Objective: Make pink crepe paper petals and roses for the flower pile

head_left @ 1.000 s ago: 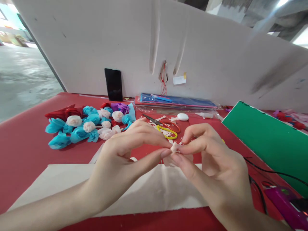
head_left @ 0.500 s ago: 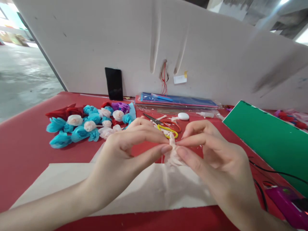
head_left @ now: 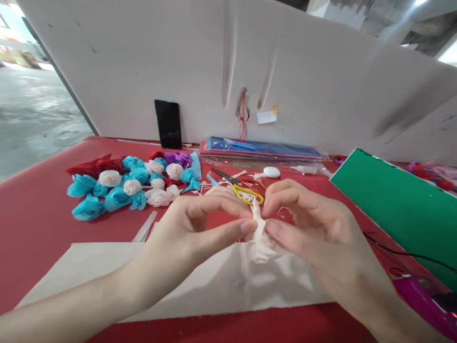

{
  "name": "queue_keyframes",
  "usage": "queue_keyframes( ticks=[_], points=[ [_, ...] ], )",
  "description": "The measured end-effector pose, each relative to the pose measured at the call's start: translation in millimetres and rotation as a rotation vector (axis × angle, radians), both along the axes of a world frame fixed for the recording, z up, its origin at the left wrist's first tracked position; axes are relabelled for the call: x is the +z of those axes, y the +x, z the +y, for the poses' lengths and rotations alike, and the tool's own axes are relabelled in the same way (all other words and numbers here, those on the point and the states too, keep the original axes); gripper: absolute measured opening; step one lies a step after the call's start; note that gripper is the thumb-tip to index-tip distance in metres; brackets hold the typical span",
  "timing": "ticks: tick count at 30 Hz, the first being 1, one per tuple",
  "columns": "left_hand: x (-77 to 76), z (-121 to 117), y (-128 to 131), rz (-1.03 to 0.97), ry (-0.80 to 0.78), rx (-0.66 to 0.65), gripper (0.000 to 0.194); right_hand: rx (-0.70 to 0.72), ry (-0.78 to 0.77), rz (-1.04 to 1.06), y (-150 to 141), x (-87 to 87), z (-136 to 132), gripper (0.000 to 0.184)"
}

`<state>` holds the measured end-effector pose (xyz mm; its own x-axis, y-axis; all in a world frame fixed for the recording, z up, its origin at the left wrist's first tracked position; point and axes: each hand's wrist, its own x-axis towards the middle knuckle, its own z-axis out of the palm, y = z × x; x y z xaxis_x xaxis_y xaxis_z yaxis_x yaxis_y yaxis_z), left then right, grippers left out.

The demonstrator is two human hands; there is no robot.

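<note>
Red table (head_left: 39,216) | left hand (head_left: 189,226) pinches pale flower (head_left: 263,250) | scissors (head_left: 233,181) partly hidden

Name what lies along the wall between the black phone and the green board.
In the head view, mainly a flat, plastic-wrapped blue pack lies there.

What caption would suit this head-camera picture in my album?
Left hand pinches a pale ruffled piece, right hand beside it; scissors lie beyond.
</note>
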<state>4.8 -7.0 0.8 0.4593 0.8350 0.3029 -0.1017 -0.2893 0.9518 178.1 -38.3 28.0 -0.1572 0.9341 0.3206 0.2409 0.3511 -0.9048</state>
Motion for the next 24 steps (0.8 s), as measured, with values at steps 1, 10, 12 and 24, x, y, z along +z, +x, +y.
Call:
queue_keyframes(
  ticks=[1, 10, 12, 24],
  points=[
    [0.4, 0.2, 0.0, 0.010, 0.012, 0.007, 0.015, 0.010, -0.002, -0.011, 0.7, 0.4, 0.4, 0.010],
    [4.2, 0.9, 3.0, 0.083, 0.162, 0.089, 0.015, -0.003, -0.039, -0.055, 0.2, 1.2, 1.9, 0.011],
    [4.7, 0.4, 3.2, 0.119, 0.233, 0.119, 0.016, -0.030, -0.045, -0.053, -1.4, 0.3, 0.8, 0.014],
    [3.0, -0.1, 1.7, 0.132, 0.261, 0.114, 0.015, -0.023, -0.066, -0.047, -4.8, -3.3, -1.2, 0.015]
  ],
)
